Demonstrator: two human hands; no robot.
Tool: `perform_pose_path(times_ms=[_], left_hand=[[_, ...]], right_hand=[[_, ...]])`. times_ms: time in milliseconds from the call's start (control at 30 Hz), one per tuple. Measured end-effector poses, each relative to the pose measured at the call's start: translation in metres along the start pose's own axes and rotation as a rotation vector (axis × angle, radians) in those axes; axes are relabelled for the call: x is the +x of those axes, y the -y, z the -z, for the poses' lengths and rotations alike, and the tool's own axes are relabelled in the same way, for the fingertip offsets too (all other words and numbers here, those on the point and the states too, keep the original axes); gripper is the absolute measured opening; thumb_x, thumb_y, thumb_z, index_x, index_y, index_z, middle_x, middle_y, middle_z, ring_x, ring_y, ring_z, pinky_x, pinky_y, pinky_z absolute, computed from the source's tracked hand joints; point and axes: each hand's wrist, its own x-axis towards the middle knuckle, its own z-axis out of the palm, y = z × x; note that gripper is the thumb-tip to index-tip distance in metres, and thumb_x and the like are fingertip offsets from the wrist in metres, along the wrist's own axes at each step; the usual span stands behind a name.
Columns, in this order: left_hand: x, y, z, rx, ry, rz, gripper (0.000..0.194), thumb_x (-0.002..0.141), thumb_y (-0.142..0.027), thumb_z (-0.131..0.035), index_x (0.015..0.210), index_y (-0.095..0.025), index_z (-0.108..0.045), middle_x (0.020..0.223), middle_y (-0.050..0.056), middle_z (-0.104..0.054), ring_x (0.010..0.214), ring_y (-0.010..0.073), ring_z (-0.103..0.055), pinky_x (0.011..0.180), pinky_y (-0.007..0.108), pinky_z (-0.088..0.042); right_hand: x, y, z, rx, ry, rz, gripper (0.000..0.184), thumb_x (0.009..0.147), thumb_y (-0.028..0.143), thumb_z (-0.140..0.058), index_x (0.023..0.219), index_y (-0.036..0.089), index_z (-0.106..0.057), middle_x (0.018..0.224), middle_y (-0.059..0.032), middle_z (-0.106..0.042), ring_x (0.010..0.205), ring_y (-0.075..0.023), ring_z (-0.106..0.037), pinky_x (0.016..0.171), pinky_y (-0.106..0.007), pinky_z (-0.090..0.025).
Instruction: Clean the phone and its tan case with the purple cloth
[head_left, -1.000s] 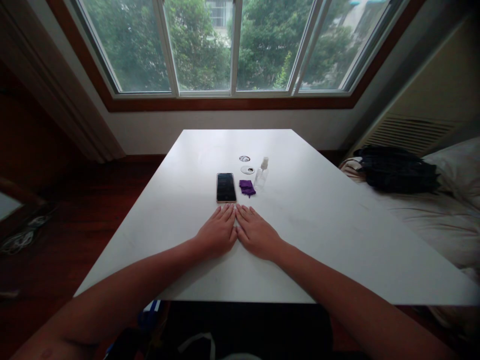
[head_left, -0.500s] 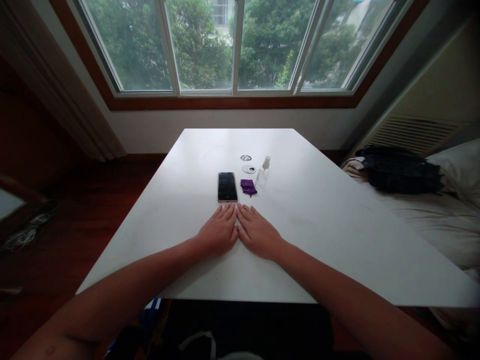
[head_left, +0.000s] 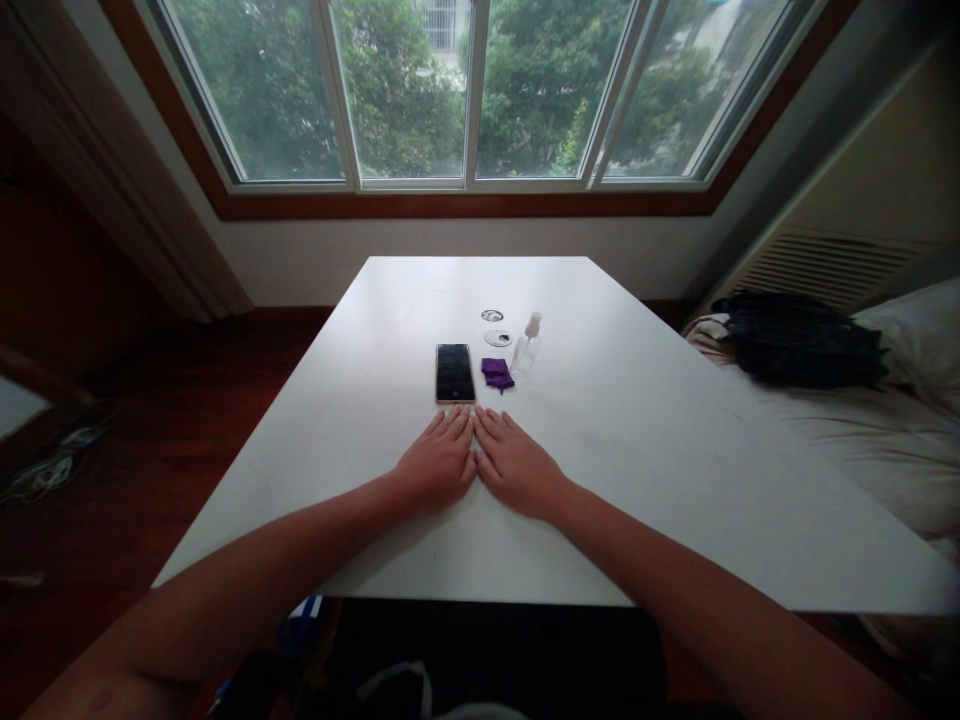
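Observation:
My left hand (head_left: pixel 437 459) lies flat on the white table (head_left: pixel 337 430), palm down, fingers stretched out just short of a phone (head_left: pixel 454 373) with a dark screen. Beside it my right hand (head_left: pixel 519 464) rests flat too, the thumbs and fingertips of both hands meeting or nearly so. Neither hand holds anything. A folded purple cloth (head_left: pixel 496 373) lies right of the phone, beyond my right fingertips. Close behind the cloth stands a clear spray bottle (head_left: pixel 526 350) with a whitish cap. Farther back are two small round, shiny discs, a nearer one (head_left: pixel 498 339) and a farther one (head_left: pixel 492 316).
Behind the table is a wall with a wide window (head_left: pixel 472 100). To the right, a black bag (head_left: pixel 802 340) sits on a bed (head_left: pixel 847 430) with pale covers. White cables (head_left: pixel 45 470) lie on the dark red floor at the left.

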Motion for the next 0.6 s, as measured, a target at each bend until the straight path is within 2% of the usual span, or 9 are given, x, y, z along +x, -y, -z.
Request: perform_pose_path(times_ms=[300, 400, 467, 500, 567, 600], left_hand=[[0.001, 0.002, -0.003, -0.029, -0.001, -0.005, 0.065, 0.100, -0.030, -0.038, 0.158, -0.001, -0.035, 0.166, 0.022, -0.033, 0.158, 0.0299, -0.028, 0.130, 0.049, -0.020], [0.001, 0.000, 0.001, -0.086, -0.047, -0.009, 0.063, 0.098, -0.027, -0.043, 0.156, -0.002, -0.039, 0.164, 0.023, -0.038, 0.155, 0.0310, -0.033, 0.128, 0.050, -0.024], [0.001, -0.001, 0.010, -0.166, -0.158, -0.002, 0.059, 0.096, -0.025, -0.047, 0.151, -0.003, -0.045, 0.156, 0.023, -0.048, 0.147, 0.0309, -0.044, 0.123, 0.048, -0.033], [0.002, -0.001, 0.017, -0.223, -0.250, 0.010, 0.055, 0.097, -0.025, -0.048, 0.148, -0.006, -0.049, 0.148, 0.021, -0.056, 0.139, 0.0291, -0.051, 0.119, 0.045, -0.039], [0.005, 0.002, 0.032, -0.337, -0.444, 0.044, 0.037, 0.099, -0.028, -0.048, 0.130, -0.015, -0.063, 0.122, 0.014, -0.068, 0.114, 0.0245, -0.062, 0.105, 0.040, -0.048], [0.007, 0.005, 0.039, -0.411, -0.529, 0.080, 0.030, 0.099, -0.029, -0.049, 0.120, -0.017, -0.066, 0.108, 0.011, -0.069, 0.100, 0.0217, -0.063, 0.095, 0.037, -0.051]], right_hand=[[0.000, -0.001, -0.002, 0.025, -0.021, 0.009, 0.062, 0.101, 0.027, -0.041, 0.156, -0.001, -0.039, 0.162, -0.0232, -0.039, 0.155, -0.0312, -0.034, 0.129, -0.052, -0.026], [-0.001, -0.002, -0.002, 0.086, -0.048, 0.001, 0.061, 0.100, 0.028, -0.042, 0.155, 0.001, -0.042, 0.162, -0.0232, -0.040, 0.154, -0.0311, -0.036, 0.128, -0.054, -0.028], [-0.002, -0.002, 0.003, 0.173, -0.119, -0.038, 0.059, 0.101, 0.030, -0.044, 0.154, 0.004, -0.044, 0.161, -0.0215, -0.044, 0.152, -0.0301, -0.039, 0.127, -0.051, -0.032], [-0.003, -0.002, 0.006, 0.226, -0.179, -0.071, 0.058, 0.101, 0.032, -0.045, 0.153, 0.007, -0.046, 0.159, -0.0199, -0.047, 0.150, -0.0292, -0.043, 0.125, -0.049, -0.036], [-0.003, -0.003, 0.013, 0.322, -0.326, -0.153, 0.052, 0.103, 0.034, -0.045, 0.150, 0.013, -0.051, 0.152, -0.0163, -0.056, 0.142, -0.0274, -0.053, 0.120, -0.045, -0.043], [-0.002, -0.003, 0.017, 0.353, -0.391, -0.195, 0.048, 0.103, 0.034, -0.045, 0.147, 0.015, -0.053, 0.146, -0.0150, -0.061, 0.136, -0.0268, -0.058, 0.116, -0.043, -0.047]])
